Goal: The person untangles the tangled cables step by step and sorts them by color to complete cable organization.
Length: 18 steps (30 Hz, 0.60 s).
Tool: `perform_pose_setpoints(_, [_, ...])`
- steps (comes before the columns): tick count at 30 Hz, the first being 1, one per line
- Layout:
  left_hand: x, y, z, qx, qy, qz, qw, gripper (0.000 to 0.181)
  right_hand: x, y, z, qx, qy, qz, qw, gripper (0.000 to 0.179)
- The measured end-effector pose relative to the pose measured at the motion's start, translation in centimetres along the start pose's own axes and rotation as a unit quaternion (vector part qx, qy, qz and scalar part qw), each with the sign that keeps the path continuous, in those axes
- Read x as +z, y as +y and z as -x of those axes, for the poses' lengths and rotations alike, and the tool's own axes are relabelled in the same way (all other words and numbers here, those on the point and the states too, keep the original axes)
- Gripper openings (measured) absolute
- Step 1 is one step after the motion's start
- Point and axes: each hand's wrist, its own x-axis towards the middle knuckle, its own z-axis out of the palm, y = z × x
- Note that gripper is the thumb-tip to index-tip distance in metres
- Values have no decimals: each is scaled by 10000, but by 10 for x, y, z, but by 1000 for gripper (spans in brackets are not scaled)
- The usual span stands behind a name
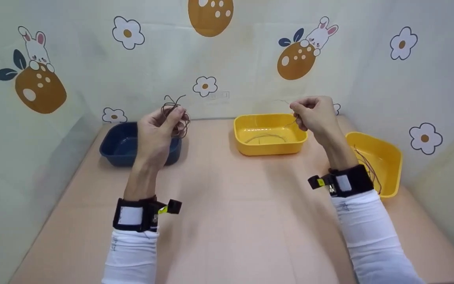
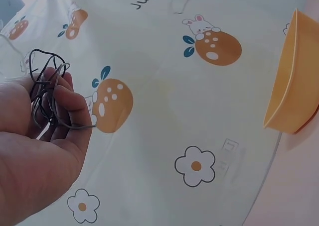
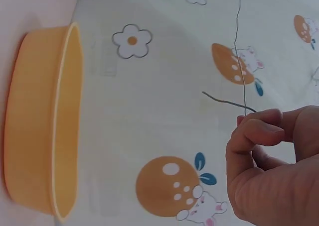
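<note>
"How many bins are showing?"

"Three are standing on the table (image 1: pixel 219 221): one dark blue bin (image 1: pixel 118 158) on the left, one middle yellow bin (image 1: pixel 270 149) and one right yellow bin (image 1: pixel 393 173)."

"And wires?"

"One dark wire bundle (image 2: pixel 49 101) is sitting in the left hand (image 1: pixel 154 132), and two thin wire ends (image 3: pixel 243 86) are sticking out of the right hand (image 1: pixel 317 116). Loose strands (image 1: pixel 371 167) are lying in both yellow bins, too fine to count."

"How are the hands posed?"

"Both are being held up, well apart. The left is clasping its bundle, thumb pressing across the front. The right is pinching its wire between thumb and fingertips, near the middle yellow bin's right end. Two white sleeves (image 1: pixel 130 256) are reaching forward, one black wristband (image 1: pixel 355 181) circling each wrist."
</note>
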Motion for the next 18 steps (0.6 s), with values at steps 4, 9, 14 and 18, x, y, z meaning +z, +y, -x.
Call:
perform_pose_setpoints(4, [4, -4, 1, 69, -153, -175, 9997, 11, 1, 12, -25, 437, 53, 551, 9975, 17])
perform_pose_setpoints(9, [6, -7, 1, 241, -339, -214, 9989, 13, 11, 27, -45, 764, 46, 857, 9934, 18])
perform_pose_setpoints(14, [8, -7, 0, 328, -433, -224, 9983, 15, 23, 42, -58, 765, 174, 861, 9932, 20])
perform_pose_setpoints(18, [11, -8, 0, 304, -506, -264, 9979, 12, 32, 51, -63, 876, 128, 920, 9918, 22])
